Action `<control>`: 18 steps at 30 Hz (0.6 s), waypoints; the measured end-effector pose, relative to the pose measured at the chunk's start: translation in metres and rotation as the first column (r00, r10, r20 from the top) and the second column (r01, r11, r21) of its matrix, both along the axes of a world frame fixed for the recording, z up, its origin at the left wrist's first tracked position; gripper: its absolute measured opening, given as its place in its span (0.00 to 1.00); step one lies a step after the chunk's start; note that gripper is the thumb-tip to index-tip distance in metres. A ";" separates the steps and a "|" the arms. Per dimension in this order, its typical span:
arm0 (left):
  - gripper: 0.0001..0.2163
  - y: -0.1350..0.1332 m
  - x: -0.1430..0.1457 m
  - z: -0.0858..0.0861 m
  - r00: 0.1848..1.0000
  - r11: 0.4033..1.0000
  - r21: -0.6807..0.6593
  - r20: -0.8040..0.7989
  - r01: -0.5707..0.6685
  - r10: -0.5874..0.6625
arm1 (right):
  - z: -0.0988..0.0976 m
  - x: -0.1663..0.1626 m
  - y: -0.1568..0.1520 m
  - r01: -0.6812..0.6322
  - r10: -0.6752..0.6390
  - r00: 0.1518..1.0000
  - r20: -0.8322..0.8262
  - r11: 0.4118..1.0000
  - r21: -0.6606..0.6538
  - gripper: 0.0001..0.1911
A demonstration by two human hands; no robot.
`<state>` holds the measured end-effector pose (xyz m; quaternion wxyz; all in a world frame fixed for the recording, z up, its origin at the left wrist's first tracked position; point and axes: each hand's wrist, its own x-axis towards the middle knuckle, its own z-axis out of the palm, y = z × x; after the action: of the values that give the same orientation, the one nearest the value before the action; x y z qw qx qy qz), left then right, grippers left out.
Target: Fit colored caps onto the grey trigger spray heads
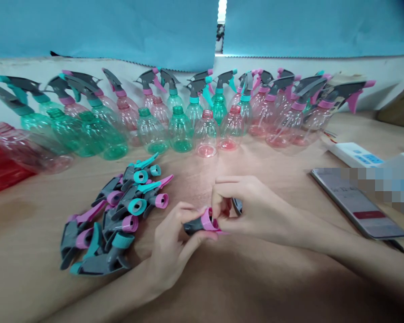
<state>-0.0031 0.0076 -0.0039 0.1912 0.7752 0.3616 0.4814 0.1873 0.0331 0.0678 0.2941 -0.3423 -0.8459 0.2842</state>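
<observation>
My left hand (175,242) is closed around a grey trigger spray head (191,226) with a pink collar, held sideways above the table. At the collar's opening my right hand (244,208) has its fingertips pinched together; whatever they grip is hidden behind them. Part of a dark grey piece (237,206) shows beyond the right hand, and I cannot tell whether it belongs to the held head. Left of my left hand lies a pile of loose spray heads (116,224), grey with pink or turquoise collars and triggers.
Several clear green and pink bottles without heads, such as a pink bottle (207,137), stand beyond my hands. Behind them stand several bottles fitted with spray heads (262,114). A phone (353,202) and a white power strip (355,154) lie right. Red plastic (6,166) lies far left.
</observation>
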 end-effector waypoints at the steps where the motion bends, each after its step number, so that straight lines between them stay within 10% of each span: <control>1: 0.09 0.000 0.000 0.000 1.000 1.000 -0.004 0.001 -0.002 0.002 | 0.001 0.001 0.001 0.004 -0.004 1.000 -0.007 1.000 -0.025 0.09; 18: 0.10 0.002 -0.004 -0.005 0.995 0.998 0.010 0.074 0.066 -0.066 | 0.003 0.006 0.000 -0.036 0.033 0.999 -0.017 0.978 -0.206 0.08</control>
<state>-0.0069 0.0092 -0.0090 0.2174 0.7692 0.3266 0.5044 0.1929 0.0333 0.0711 0.2579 -0.3543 -0.8156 0.3777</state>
